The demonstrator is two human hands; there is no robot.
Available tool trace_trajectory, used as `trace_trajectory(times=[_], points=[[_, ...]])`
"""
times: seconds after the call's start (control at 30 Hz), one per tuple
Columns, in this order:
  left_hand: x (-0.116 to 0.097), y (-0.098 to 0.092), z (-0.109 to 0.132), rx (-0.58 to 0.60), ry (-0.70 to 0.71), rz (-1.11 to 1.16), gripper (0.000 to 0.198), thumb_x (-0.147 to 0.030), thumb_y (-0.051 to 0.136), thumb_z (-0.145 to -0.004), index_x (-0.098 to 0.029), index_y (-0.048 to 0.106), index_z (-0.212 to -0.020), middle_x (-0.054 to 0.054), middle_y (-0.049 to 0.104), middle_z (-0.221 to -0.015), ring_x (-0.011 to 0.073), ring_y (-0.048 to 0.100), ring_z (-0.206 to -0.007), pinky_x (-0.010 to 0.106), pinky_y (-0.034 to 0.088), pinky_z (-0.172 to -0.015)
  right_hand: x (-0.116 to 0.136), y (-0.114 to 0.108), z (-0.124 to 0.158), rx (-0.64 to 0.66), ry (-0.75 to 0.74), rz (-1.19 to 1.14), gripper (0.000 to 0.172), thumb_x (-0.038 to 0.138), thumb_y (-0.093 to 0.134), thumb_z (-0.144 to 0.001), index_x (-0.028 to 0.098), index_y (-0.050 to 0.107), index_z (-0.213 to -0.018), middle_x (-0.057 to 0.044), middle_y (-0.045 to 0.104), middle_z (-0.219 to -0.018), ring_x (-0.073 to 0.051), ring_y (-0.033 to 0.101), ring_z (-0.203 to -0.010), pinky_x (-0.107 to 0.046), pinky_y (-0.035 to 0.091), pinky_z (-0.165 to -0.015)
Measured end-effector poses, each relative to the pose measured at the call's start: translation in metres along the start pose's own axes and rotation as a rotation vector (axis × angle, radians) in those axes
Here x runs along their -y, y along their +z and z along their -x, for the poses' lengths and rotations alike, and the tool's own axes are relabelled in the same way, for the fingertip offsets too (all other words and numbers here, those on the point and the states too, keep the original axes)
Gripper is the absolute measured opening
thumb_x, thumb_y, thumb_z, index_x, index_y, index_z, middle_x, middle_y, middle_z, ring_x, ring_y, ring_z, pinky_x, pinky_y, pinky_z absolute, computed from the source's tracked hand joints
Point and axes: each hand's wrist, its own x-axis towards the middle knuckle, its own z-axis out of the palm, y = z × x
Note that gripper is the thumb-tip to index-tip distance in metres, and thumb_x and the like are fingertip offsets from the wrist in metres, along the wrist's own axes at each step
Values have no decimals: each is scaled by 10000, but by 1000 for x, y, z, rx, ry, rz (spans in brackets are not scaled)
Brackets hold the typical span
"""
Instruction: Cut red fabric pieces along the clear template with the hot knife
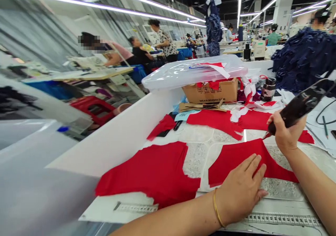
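Observation:
My left hand (243, 185), with a gold bangle at the wrist, lies flat on a red fabric piece (236, 157), fingers stretched out. My right hand (287, 131) grips a black handheld tool (300, 104) with a cord; its narrow tip is at the upper edge of that same piece. Another red fabric piece (147, 169) lies spread to the left. Further red pieces (215, 119) are behind, near the box. A measuring tape strip (283, 219) runs along the table's front edge.
Behind the fabric stand a cardboard box (212, 92), a clear plastic lid (168, 75) over it, and a dark jar (268, 89). Dark blue fabric (304, 59) is heaped at the right. A white panel (118, 138) borders the table's left. Several people sit or stand at machines beyond.

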Motion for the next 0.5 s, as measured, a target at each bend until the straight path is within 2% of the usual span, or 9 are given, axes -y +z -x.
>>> trace_trajectory(times=[0.1,0.23,0.37,0.5], points=[[-9,-8,28,20,-18,-18,642,-556,525,-1026,-66,498,-1441,225,490,-1539,304,422,-1479,391,407,-1201,18,3,8,1,34,-49,355,409,794,-794,279,500,-945,43,579,-612,-187,567,-470,-352,472,-476],[-8,-2,52,-17,-59,-31,756,-589,607,-971,-24,468,-1452,270,454,-1548,354,382,-1497,443,400,-1208,38,12,27,91,81,-71,254,371,798,-804,277,562,-818,14,607,-613,-178,567,-463,-360,492,-455],[-1,7,65,-56,-91,-19,829,-647,607,-940,-22,457,-1463,281,465,-1535,370,382,-1494,468,404,-1205,51,27,48,200,95,-81,206,370,749,-853,255,611,-753,9,626,-628,-164,588,-508,-350,523,-508],[5,14,70,-86,-116,27,853,-711,493,-960,-23,451,-1463,280,468,-1531,381,430,-1461,484,426,-1183,61,49,65,266,96,-155,196,355,710,-886,236,613,-764,28,624,-621,-142,581,-508,-318,523,-525]])
